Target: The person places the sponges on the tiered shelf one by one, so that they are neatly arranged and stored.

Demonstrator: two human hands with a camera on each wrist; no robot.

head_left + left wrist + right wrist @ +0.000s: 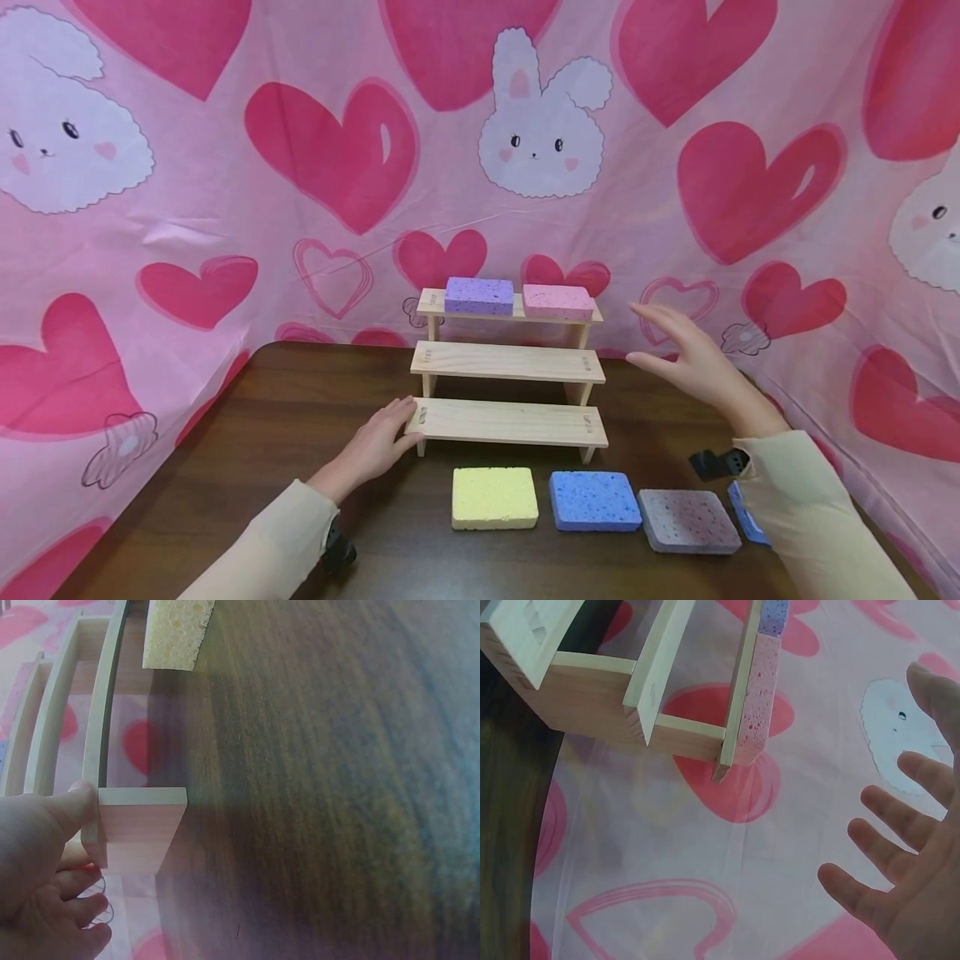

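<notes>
A three-step wooden shelf (510, 421) stands on the table. My left hand (378, 442) holds the left end of its lowest step; in the left wrist view the thumb (75, 806) lies on the board and a finger curls at its end. A purple sponge (478, 297) and a pink sponge (557, 302) lie side by side on the top step. My right hand (693, 362) is raised to the right of the shelf, fingers spread and holding nothing. The right wrist view shows it apart from the pink sponge (757, 697).
In front of the shelf, a yellow sponge (495, 498), a blue sponge (596, 501) and a greyish sponge (690, 522) lie in a row on the dark wooden table (247, 467). Another blue sponge (746, 512) is partly hidden by the right sleeve. A pink heart-patterned cloth (225, 183) hangs behind.
</notes>
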